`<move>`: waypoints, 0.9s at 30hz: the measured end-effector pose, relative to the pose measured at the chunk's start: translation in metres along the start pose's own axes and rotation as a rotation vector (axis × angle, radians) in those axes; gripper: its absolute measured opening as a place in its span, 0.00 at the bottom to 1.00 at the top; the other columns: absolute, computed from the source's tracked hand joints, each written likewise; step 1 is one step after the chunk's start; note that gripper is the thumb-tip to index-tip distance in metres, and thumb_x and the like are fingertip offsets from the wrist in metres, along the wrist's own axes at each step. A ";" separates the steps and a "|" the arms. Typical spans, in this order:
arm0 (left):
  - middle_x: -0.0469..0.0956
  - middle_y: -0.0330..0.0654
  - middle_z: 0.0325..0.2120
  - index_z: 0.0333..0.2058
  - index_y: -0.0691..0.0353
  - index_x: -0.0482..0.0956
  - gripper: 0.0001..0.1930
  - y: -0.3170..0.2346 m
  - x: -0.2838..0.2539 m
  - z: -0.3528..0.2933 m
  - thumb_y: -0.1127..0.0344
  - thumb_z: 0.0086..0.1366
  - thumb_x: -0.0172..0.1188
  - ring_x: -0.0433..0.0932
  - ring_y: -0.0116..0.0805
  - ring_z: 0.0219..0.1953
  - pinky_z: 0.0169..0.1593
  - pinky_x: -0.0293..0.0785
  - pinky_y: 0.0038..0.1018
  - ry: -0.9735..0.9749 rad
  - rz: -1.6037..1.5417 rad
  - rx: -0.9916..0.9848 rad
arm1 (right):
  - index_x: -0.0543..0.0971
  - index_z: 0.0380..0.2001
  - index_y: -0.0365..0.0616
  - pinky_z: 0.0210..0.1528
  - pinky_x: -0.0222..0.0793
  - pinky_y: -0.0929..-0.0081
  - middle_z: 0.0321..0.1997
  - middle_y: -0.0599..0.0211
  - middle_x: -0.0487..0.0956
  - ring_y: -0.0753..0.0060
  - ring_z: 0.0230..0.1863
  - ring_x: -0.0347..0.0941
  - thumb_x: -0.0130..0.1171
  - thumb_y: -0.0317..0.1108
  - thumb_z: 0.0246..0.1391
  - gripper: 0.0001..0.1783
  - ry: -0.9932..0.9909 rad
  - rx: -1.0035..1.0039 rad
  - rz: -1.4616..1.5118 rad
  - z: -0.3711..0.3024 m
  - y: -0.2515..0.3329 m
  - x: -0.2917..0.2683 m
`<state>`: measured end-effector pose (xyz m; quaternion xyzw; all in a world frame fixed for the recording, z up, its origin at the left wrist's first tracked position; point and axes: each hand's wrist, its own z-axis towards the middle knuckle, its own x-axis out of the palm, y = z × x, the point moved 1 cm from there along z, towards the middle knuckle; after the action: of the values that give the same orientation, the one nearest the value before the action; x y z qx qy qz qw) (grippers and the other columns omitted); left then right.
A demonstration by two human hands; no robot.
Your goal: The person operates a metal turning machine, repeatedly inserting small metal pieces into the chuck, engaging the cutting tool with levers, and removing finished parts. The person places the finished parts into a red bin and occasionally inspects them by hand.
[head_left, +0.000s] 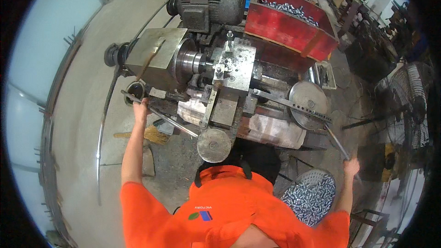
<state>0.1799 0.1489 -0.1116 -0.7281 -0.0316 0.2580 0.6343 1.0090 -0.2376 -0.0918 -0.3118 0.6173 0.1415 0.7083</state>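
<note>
My left hand (pixel 141 108) is closed around a long metal lever (pixel 172 121) that runs to a round metal disc (pixel 214 146) at the front of a small lathe. At the far right, my right hand (pixel 352 167) grips a second rod-shaped lever (pixel 336 141), which slopes up toward a perforated flat bar (pixel 294 104) and a larger round disc (pixel 308 98). Between them is the lathe's bright chuck (pixel 189 61), facing a tool slide (pixel 239 66) with bolted clamps. Any small workpiece at the chuck is too small to make out.
An electric motor (pixel 211 8) sits behind the lathe. Beside it stands a red box (pixel 287 30) of small metal parts. A basket (pixel 314 175) heaped with similar parts is low at right. A caged fan (pixel 409 105) stands farther right; a straw brush (pixel 156 134) lies below the lathe.
</note>
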 end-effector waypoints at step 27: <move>0.79 0.53 0.34 0.42 0.63 0.72 0.23 0.076 0.007 -0.055 0.49 0.58 0.54 0.79 0.51 0.37 0.39 0.74 0.42 0.513 1.348 0.185 | 0.79 0.36 0.37 0.43 0.70 0.69 0.36 0.53 0.79 0.54 0.39 0.76 0.52 0.24 0.29 0.22 -0.212 -0.809 0.926 -0.089 0.248 -0.178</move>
<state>0.1877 0.0871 -0.1826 -0.5702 0.5957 0.4154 0.3840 0.7592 -0.0698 0.0099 -0.2397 0.5121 0.6868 0.4567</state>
